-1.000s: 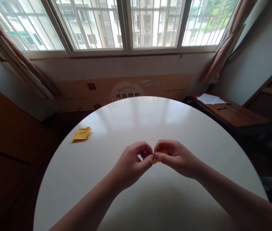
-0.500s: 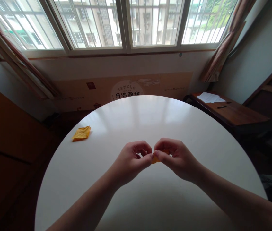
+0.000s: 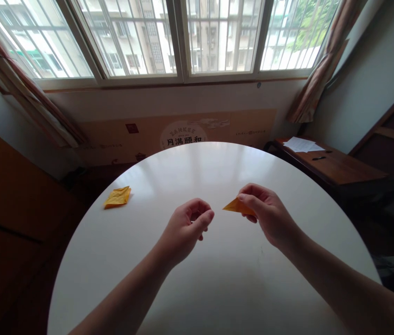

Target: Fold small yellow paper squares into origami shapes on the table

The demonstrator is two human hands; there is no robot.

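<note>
A folded orange paper (image 3: 232,206) is pinched between the thumb and fingers of my right hand (image 3: 261,209). Its sharp tip points left, and the rest is hidden behind the fingers. To the left, apart from that tip, my left hand (image 3: 190,225) hovers over the white table (image 3: 197,288). The left fingers are curled in toward the thumb with nothing visible in them. At the table's far left lies a flat yellow folded paper (image 3: 117,197), roughly square and creased, away from both hands.
Past the table's far edge stands a printed cardboard panel (image 3: 113,135) below a barred window. On the right, a low wooden table (image 3: 350,165) bears white sheets (image 3: 303,144) and a small dark item (image 3: 318,158). Curtains hang at both sides.
My hands have parted. The left has let go of the orange paper, while the right has lifted it up and to the right, showing its pointed end. The view has shifted slightly.
</note>
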